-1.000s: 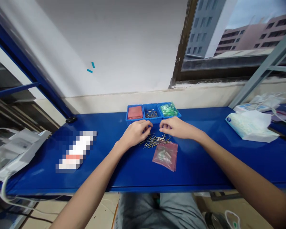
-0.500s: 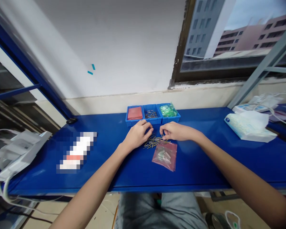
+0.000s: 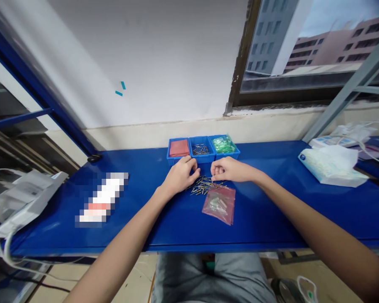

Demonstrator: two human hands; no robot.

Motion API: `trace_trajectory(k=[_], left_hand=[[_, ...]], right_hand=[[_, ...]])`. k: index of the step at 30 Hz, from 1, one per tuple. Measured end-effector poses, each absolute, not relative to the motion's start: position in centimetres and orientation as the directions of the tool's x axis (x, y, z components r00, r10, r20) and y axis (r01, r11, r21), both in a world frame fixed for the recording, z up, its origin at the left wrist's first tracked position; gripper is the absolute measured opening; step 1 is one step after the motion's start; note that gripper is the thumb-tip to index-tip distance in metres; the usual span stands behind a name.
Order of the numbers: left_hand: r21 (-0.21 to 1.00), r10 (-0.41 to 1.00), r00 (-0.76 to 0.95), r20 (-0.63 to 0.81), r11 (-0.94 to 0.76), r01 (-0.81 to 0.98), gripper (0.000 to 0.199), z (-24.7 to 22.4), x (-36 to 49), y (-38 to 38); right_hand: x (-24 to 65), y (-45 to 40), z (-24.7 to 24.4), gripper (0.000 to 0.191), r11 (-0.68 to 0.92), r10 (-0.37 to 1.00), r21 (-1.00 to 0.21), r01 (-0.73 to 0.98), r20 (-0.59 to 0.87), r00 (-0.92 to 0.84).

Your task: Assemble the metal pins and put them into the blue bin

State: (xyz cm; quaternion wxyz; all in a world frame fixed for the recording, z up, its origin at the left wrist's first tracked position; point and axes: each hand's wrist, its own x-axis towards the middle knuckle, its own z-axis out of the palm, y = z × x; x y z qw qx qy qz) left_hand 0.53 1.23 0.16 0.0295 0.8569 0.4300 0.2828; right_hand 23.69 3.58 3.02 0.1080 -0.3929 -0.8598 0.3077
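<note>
2 bare forearms (image 3: 129,235); creased grey trousers (image 3: 240,273).

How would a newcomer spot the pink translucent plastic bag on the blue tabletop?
On the blue tabletop, find the loose pile of thin metal pins in front of three blue plastic bins. The pink translucent plastic bag lies at the pile's near edge. Unlike the reddish-pink flat stack in the left bin, it lies outside, pale pieces showing through.

Bare L forearm (image 3: 123,246) & bare R forearm (image 3: 306,227) reach fwd, converging. Bare L hand (image 3: 180,174) palm-down, fingers curled; bare R hand (image 3: 230,169) opp., fingers bent, tips low, hands apart.
</note>
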Motion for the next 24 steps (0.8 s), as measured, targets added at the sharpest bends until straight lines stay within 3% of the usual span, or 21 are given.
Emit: trace_trajectory(k=[6, 13, 24], left_hand=[[0.306, 0.746, 0.47, 0.473, -0.639, 0.706, 0.015, 0.21, 0.84, 1.08], [0.297, 0.741, 0.478, 0.471, -0.644, 0.705, 0.011, 0.09, 0.78, 1.17], [0.279, 0.734, 0.511, 0.448, -0.657, 0.7, 0.009, 0.2, 0.89, 1.06]], right_hand=[[24.07, 4.07, 2.99, 0.022, 0.368, 0.716, -0.778, 0.509, -0.112, -0.689], [24.24, 3.97, 3.07, 0.023, 0.277, 0.732, -0.861, 0.427, -0.099, -0.674], [23.33, 3.73, 2.23, 0.008, 0.235, 0.829, -0.941, 0.244, 0.063, -0.556]])
